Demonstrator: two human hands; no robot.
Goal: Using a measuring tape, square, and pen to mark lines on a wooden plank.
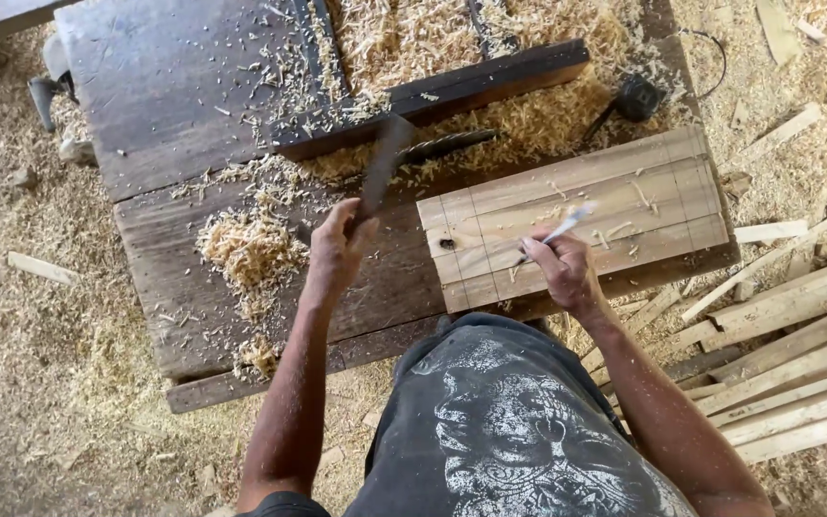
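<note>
Pen on board, edges perhaps free.

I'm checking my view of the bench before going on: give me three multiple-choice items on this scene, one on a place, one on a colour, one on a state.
1. Where does the pale plank lie?
A. on the dark workbench
B. on the floor
C. leaning on a wall

2. What colour is the plank next to the bench top?
A. darker
B. lighter
C. the same

3. What does the right hand do?
A. hangs free
B. grips a thin tool over the plank
C. lies flat on shavings

Answers: 1 A, the plank rests on the bench boards. 2 B, fresh light wood on dark boards. 3 B, fingers close round the tool; the left hand grips a blurred dark tool.
</note>
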